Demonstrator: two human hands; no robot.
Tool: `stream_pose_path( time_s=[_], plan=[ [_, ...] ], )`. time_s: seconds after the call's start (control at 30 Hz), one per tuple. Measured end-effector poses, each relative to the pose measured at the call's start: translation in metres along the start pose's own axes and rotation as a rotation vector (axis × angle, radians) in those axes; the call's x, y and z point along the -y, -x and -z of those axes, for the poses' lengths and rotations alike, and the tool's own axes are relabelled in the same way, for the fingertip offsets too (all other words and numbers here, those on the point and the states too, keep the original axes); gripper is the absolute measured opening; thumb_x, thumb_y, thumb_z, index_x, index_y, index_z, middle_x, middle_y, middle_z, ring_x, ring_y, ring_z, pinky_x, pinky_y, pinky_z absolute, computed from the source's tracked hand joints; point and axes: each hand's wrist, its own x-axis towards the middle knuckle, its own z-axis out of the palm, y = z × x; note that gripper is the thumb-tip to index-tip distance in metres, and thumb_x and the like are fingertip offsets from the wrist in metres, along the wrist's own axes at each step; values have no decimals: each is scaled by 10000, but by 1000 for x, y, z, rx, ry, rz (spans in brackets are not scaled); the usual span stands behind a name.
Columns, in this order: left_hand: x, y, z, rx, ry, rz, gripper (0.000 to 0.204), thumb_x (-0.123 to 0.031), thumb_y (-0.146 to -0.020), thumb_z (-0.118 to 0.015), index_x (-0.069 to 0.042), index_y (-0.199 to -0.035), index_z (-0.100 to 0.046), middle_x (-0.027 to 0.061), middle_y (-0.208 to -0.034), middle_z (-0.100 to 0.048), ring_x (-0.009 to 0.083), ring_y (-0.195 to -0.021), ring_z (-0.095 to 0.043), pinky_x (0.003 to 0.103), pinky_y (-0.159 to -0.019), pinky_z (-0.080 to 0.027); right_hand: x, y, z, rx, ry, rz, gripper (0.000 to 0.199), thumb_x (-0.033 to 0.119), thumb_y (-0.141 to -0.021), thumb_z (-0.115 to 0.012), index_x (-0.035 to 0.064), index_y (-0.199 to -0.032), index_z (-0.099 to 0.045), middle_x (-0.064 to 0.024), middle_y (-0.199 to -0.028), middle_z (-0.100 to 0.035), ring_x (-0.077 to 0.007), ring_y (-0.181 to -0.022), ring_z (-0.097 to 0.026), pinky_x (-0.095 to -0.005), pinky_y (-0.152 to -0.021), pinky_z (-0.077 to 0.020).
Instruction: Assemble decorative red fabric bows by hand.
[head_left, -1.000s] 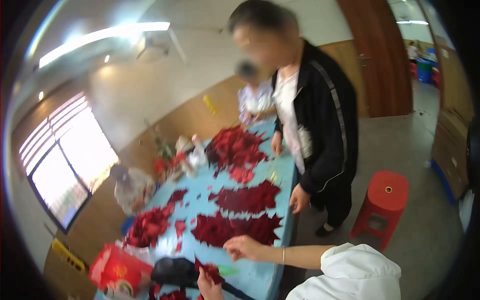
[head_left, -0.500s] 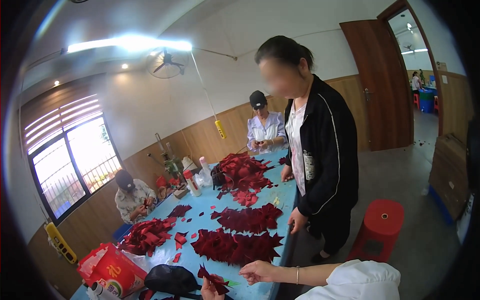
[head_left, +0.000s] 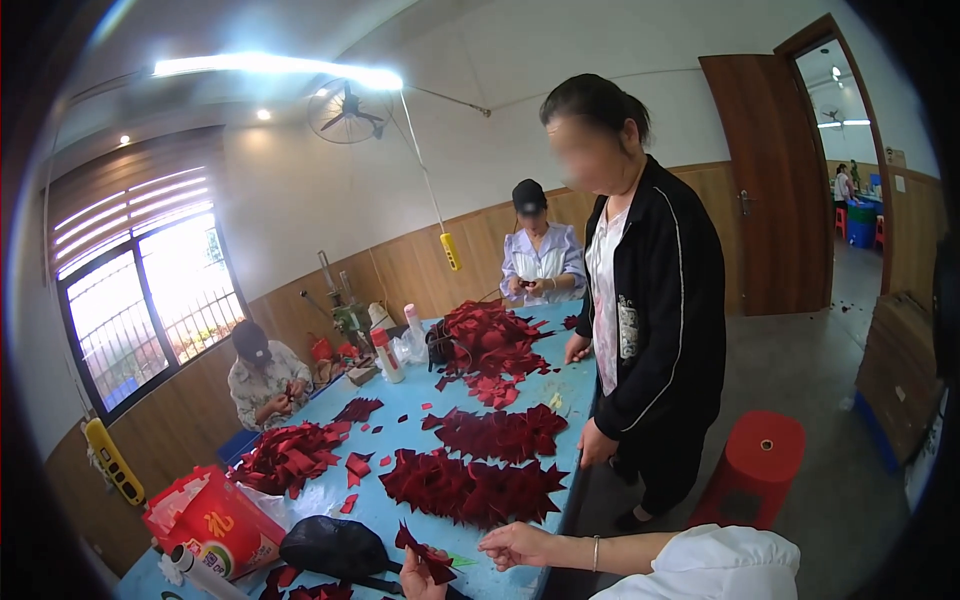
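At the near edge of the table, my left hand [head_left: 418, 577] pinches a dark red pointed fabric piece [head_left: 432, 556]. Just to the right, my right hand [head_left: 514, 546] is held above the table with thumb and fingertips together. Whatever lies between those fingertips is too small to make out. A flat green piece [head_left: 462, 562] shows between the two hands. Beyond them lies a broad row of dark red pointed fabric pieces [head_left: 470, 490], with a second row [head_left: 500, 433] behind it.
The blue table [head_left: 400, 410] also bears heaps of red fabric pieces [head_left: 287, 455], a black bag [head_left: 335, 550], a red gift bag [head_left: 215, 525] and a white bottle [head_left: 388, 358]. A person in black [head_left: 660, 300] stands at its right edge; two others sit farther off. A red stool [head_left: 755, 460] stands right.
The view has shifted slightly, so the room sits a little differently in the picture. My left hand still holds the fabric piece, and my right hand stays beside it.
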Motion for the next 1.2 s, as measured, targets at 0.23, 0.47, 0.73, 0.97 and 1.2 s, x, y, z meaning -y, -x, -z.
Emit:
stream_pose_path(
  time_s=[0.23, 0.47, 0.73, 0.97, 1.2],
  plan=[
    [2, -18, 3, -187, 168, -23, 243, -274, -923, -497, -44, -896, -570, 94, -808, -604, 219, -775, -582, 370, -718, -471, -2, -10, 8, -10, 7, -1, 97, 89, -867, -597, -4, -839, -586, -34, -651, -526, -128, -535, -469, -289, -555, -431],
    [-3, -14, 0, -189, 151, -16, 226, -249, -910, -503, -40, -887, -585, 95, -785, -620, 221, -737, -587, 363, -717, -463, -6, -15, 6, -7, -16, -5, 93, 81, -866, -597, -12, -866, -596, -39, -659, -530, -130, -537, -469, -292, -560, -435],
    [-3, -15, -9, -242, 196, -28, 213, -218, -895, -501, -31, -876, -601, 112, -786, -633, 224, -742, -588, 365, -731, -455, -4, -19, 10, 15, -49, -17, 94, 75, -866, -598, -18, -876, -601, -44, -652, -533, -133, -542, -472, -298, -566, -438],
    [-1, -19, -7, -209, 141, -46, 207, -210, -890, -500, -27, -882, -597, 108, -788, -628, 228, -752, -583, 364, -737, -454, 0, -22, 11, -3, -20, -5, 112, 93, -871, -592, -18, -863, -584, -46, -647, -522, -130, -553, -458, -283, -563, -419],
    [-4, -31, 1, -172, 190, -29, 256, -230, -902, -486, 3, -873, -586, 123, -792, -613, 252, -775, -576, 384, -763, -467, -2, -36, 20, -1, -46, -4, 95, 81, -857, -607, -11, -868, -587, -42, -654, -517, -135, -542, -455, -302, -573, -426]
  ],
)
